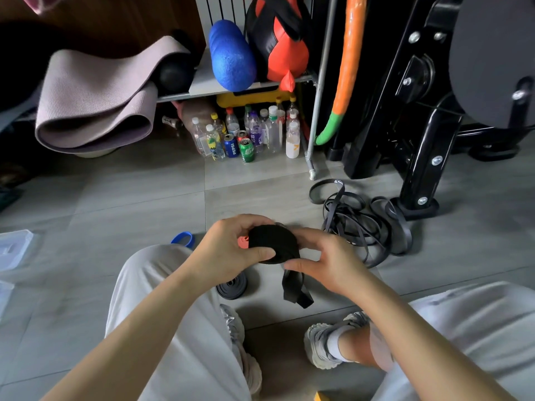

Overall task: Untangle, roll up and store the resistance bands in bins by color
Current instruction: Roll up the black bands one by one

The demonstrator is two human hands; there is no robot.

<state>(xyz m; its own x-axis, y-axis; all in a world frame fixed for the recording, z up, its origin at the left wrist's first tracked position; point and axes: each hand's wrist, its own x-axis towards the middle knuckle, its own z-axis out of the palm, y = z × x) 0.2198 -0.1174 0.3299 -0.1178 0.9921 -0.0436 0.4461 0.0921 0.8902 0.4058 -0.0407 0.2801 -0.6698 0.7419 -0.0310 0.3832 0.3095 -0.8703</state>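
Left hand point(231, 251) and right hand point(328, 263) grasp a black band roll point(273, 241).
Coil looks fabric, perhaps; its tail point(295, 290) dangles. Dark tangle point(359, 227) lies on the grey tiled floor point(130, 183).

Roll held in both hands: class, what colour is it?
The roll is black; the head view shows it best.

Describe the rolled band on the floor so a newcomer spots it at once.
Start at the left leg. On the floor beside it, below the left hand, lies the rolled band. It is a tight dark coil, unlike the loose tangle near the black frame.
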